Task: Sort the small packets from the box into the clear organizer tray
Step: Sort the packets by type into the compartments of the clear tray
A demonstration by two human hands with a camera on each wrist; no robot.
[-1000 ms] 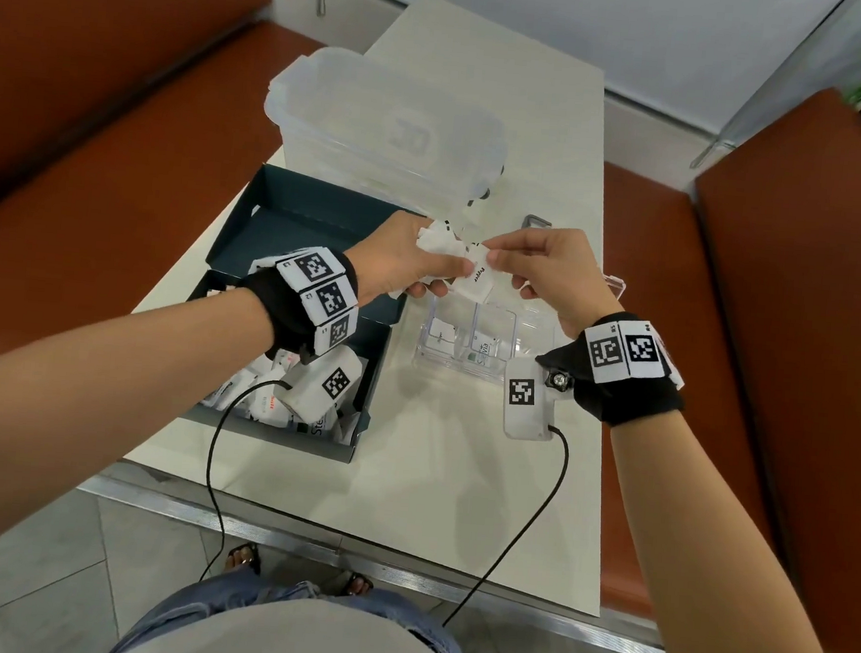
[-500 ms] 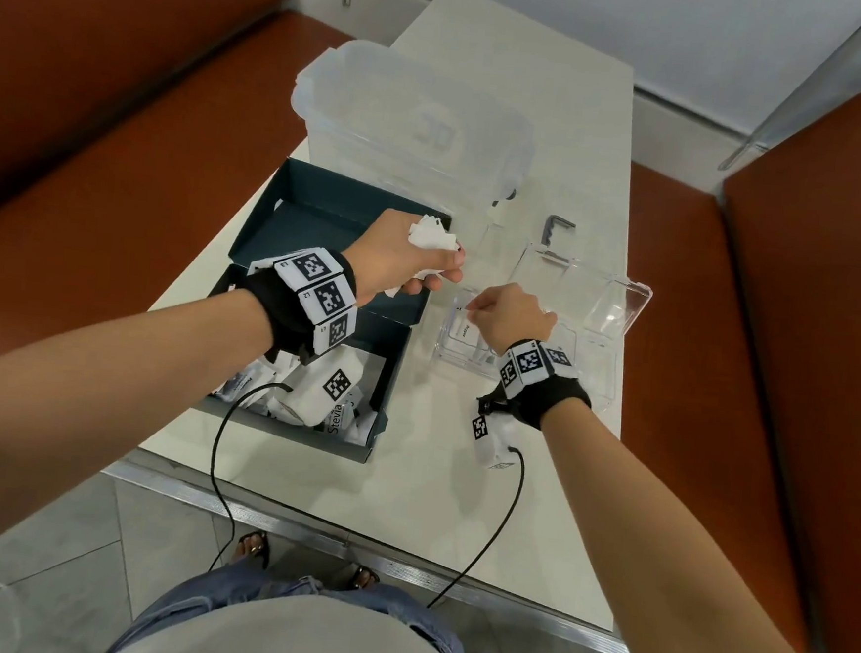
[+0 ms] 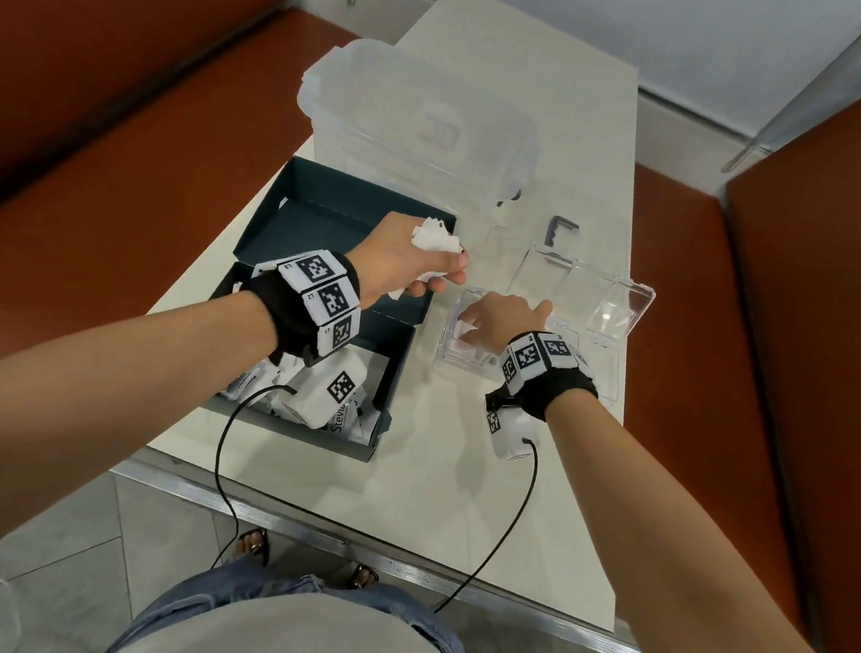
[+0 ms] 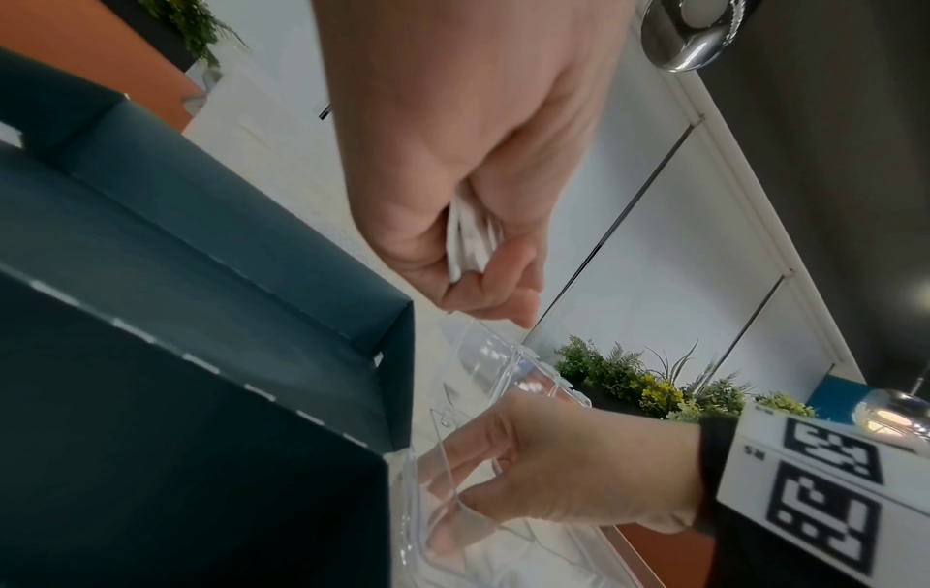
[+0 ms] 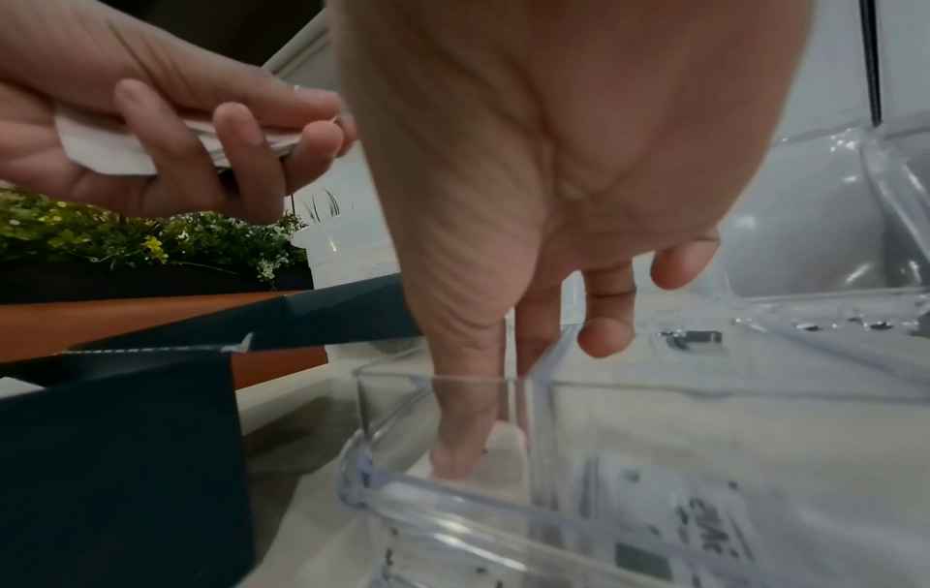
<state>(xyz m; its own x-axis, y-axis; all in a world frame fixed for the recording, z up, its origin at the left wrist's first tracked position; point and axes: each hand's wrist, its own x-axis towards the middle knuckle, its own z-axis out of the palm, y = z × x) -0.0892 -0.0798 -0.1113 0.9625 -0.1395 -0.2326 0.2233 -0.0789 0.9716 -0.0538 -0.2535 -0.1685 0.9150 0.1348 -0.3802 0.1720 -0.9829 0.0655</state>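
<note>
My left hand (image 3: 442, 275) hovers over the open dark teal box (image 3: 394, 370) and grips a bundle of small white packets (image 3: 432, 239). In the left wrist view, this bundle (image 4: 468, 242) sits between the curled fingers and palm. More packets lie loose in the box's near half. My right hand (image 3: 474, 329) reaches down into the left compartment of the clear organizer tray (image 3: 603, 363). Its thumb and index finger pinch one white packet (image 5: 506, 441) near the compartment floor. The tray's hinged lid (image 3: 581, 281) lies open behind it. Printed packets show through the tray's near wall (image 5: 704, 517).
A large translucent lidded container (image 3: 419, 114) stands behind the box. A small grey metal bracket (image 3: 559, 231) lies beyond the tray. Orange benches (image 3: 97, 145) flank the narrow white table, whose metal front edge (image 3: 350, 539) is close to my body. Sensor cables hang from both wrists.
My right hand took one packet from the left hand's bundle and moved down and toward me into the tray's left compartment. The left hand stays put, still holding the bundle.
</note>
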